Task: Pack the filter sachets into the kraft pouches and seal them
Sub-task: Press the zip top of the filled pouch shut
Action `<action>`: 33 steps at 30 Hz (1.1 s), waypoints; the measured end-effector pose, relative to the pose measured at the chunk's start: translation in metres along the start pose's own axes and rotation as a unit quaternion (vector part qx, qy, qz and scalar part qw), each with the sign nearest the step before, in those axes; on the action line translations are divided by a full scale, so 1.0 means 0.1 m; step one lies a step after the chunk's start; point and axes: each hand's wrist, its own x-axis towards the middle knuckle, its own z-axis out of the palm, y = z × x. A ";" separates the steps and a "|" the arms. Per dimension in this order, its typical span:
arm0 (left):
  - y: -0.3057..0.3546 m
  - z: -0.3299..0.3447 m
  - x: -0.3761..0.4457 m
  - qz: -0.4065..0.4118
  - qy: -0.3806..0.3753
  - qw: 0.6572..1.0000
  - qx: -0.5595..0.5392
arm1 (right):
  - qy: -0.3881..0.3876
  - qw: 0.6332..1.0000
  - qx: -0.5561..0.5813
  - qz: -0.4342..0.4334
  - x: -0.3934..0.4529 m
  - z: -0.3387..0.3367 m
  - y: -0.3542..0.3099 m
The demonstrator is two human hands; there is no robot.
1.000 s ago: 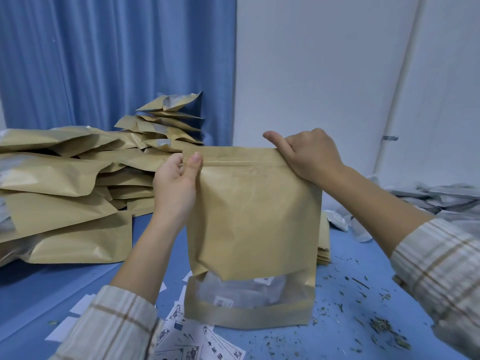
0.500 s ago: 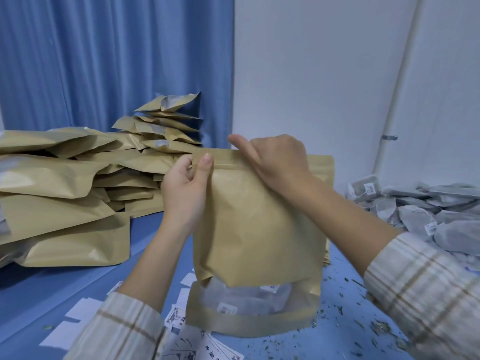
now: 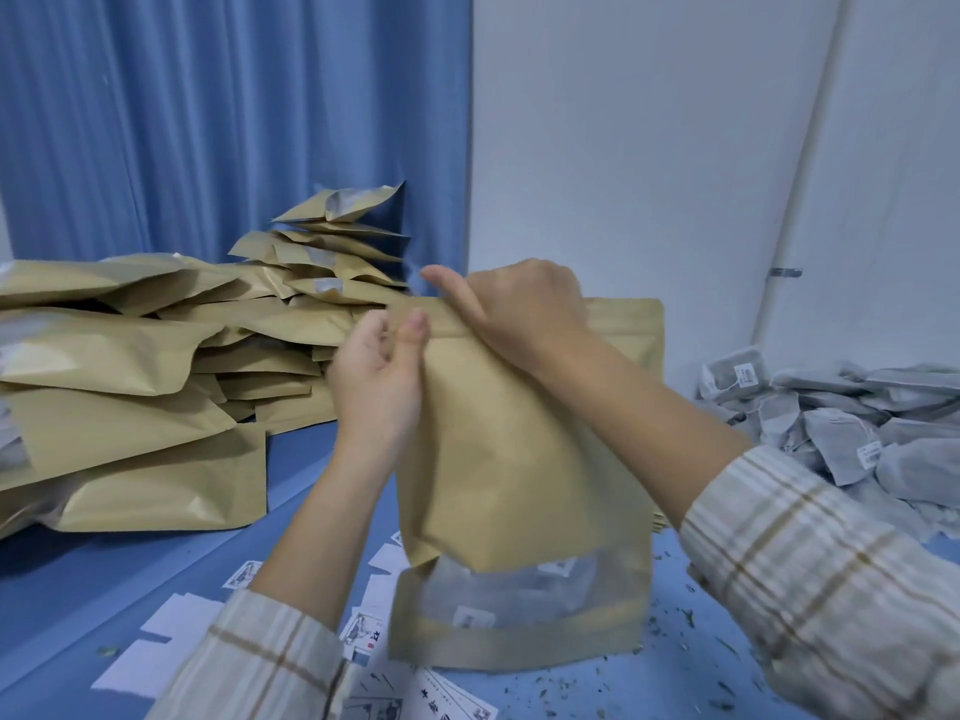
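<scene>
The tan kraft-paper stand-up pouch with a clear lower window (image 3: 524, 459) stands upright on the blue table surface (image 3: 104, 589), its top strip held between both hands. Grey sachets show through the window. The right hand (image 3: 524, 314) pinches the top strip, thumb forward, fingers curled behind. The left hand (image 3: 379, 376) grips the strip's left end, thumb pressed on the front. Beyond the left fingers lies a heap of flat tan kraft pouches (image 3: 156, 366). Beyond the right forearm lies a pile of grey filter sachets with small labels (image 3: 841, 423). Below the wrists, white printed cards (image 3: 363, 631) lie scattered.
</scene>
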 end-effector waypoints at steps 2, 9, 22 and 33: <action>0.00 -0.07 0.04 0.010 0.001 1.000 0.002 | -0.061 0.998 -0.015 0.000 -0.03 -0.03 0.16; -0.05 -0.09 0.10 0.015 0.017 1.000 0.022 | -0.113 0.990 -0.033 0.080 -0.10 -0.09 0.51; -0.25 -0.14 0.04 0.016 0.002 1.000 0.008 | -0.092 0.932 0.247 0.249 -0.44 -0.05 0.82; -0.86 -0.64 -0.57 -0.325 -0.239 0.915 0.019 | -0.387 0.569 0.621 0.376 -1.78 0.22 0.68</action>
